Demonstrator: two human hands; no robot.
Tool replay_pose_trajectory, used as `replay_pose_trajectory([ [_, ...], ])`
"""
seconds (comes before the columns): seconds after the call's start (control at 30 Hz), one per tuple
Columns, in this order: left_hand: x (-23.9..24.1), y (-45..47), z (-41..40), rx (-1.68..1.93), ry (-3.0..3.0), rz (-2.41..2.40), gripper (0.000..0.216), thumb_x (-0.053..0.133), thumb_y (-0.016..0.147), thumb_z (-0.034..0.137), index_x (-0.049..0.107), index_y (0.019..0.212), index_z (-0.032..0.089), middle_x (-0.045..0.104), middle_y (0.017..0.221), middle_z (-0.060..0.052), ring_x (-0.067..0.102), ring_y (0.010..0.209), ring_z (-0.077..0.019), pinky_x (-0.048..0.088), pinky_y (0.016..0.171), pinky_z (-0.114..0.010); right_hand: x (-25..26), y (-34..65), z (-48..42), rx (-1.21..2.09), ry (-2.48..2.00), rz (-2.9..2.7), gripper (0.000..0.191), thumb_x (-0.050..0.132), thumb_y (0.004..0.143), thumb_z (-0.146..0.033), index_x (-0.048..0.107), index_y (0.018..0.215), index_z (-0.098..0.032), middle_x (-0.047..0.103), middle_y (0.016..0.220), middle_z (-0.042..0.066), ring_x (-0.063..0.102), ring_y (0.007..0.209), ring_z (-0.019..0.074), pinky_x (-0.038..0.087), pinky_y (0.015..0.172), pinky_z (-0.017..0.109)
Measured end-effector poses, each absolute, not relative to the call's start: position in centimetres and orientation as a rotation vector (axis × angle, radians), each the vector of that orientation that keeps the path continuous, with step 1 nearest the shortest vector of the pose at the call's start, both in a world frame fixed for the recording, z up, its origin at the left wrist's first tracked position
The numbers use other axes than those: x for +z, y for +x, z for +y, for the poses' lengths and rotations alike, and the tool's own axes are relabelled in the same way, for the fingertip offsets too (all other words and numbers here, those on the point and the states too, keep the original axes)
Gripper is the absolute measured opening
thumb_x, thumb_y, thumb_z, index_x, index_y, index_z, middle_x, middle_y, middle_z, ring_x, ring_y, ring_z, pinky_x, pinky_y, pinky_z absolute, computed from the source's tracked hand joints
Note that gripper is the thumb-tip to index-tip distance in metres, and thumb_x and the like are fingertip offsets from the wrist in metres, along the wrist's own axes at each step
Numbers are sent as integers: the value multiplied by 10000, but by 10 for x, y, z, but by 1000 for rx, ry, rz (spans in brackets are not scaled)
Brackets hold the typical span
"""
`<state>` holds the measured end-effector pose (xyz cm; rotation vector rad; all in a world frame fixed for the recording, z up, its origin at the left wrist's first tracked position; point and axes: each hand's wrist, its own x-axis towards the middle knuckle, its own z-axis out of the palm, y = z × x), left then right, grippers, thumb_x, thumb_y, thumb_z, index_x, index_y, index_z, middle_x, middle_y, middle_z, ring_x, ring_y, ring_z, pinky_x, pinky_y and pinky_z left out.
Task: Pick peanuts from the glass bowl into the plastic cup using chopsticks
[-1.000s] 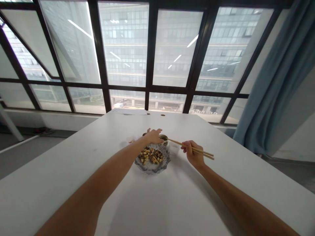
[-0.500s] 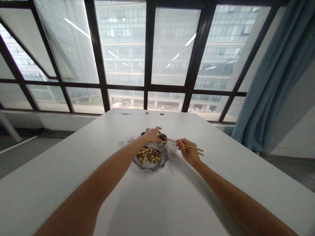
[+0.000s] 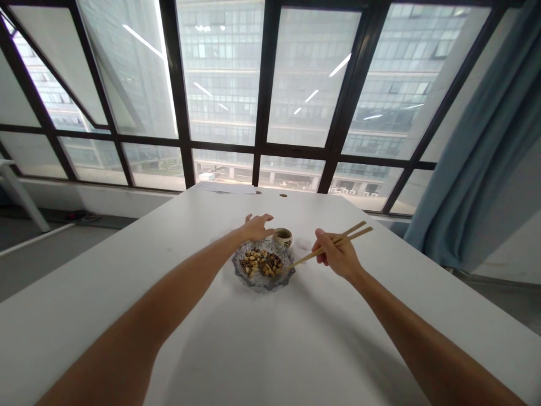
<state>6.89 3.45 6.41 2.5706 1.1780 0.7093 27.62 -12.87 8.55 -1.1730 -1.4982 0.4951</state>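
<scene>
A scalloped clear glass bowl sits on the white table, holding yellow and dark brown pieces that look like nuts or seeds. Just behind its right side stands a small patterned cup, upright and dark inside. My left hand reaches over the bowl's far left edge with fingers spread, close to the cup; whether a finger touches it I cannot tell. Wooden chopsticks are gripped in my right hand, their tips pointing left and down over the bowl's right rim.
A whitish, see-through item lies right of the cup, too blurred to name. White papers and a small brown disc lie at the table's far end. A blue curtain hangs by the windows on the right.
The chopstick tips have moved out of the cup, down and toward me to the bowl's right side. My left hand has drawn slightly left, leaving the cup more in view.
</scene>
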Motion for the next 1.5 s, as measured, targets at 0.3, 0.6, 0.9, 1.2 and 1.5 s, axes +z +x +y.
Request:
replay_pose_trajectory([
  [0.3,34,-31,21,1046,2496,1374,351,549,863,448,634,1123,229,673,1213,-85,578,1187,-264,357,1087,-447,61,236,-106,360,-1079,-1853,539,434,931,-605,604,628,-193,624,534,31,571,467,139,441,428,240],
  [0.6,-6,-39,15,1277,2128,1390,531,531,862,526,553,1247,161,678,1061,-98,638,885,-209,513,844,-367,76,249,-114,448,-1171,-1652,580,449,900,-656,616,627,-172,559,425,17,472,332,110,357,322,214],
  [0.9,-8,-38,12,1227,2081,1417,677,527,852,558,484,1342,92,559,711,-3,559,663,-169,479,688,-316,74,252,-112,328,-1283,-1729,583,429,906,-658,615,627,-182,595,453,28,515,352,124,385,331,221],
  [1.2,-10,-36,13,1221,2067,1390,703,531,849,562,461,1361,86,536,674,17,539,627,-155,453,650,-291,77,250,-114,407,-1303,-1708,588,449,875,-694,608,648,-176,591,453,26,515,341,115,381,327,207],
  [1.5,-8,-37,10,1122,2065,1450,790,521,841,614,396,1413,84,581,687,4,583,653,-172,448,645,-282,78,252,-116,552,-1187,-1289,623,573,747,-761,622,606,-156,589,427,39,498,311,115,382,311,222],
])
